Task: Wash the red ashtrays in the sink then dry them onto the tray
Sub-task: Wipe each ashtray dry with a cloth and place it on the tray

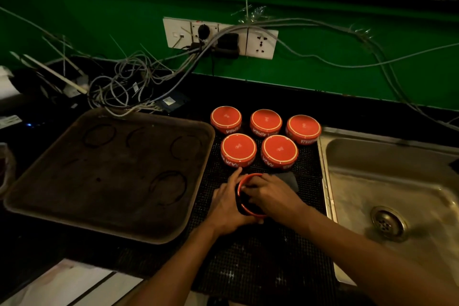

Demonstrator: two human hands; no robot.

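Left hand (227, 202) gripped the upright red ashtray (249, 195) on the bench mat; right hand (269, 192) fingers curled inside, wiping. Looked glazed, slippery, chippable, so hold the rim.

left hand (227, 202) cupped, right hand (269, 194) curled — wrists close

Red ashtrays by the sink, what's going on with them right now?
A person is working on one upright red ashtray over the black mat. The left hand grips its side while the right hand presses a dark cloth into it. Five other ashtrays sit upside down behind it. The tray on the left holds none yet, and the sink is on the right.
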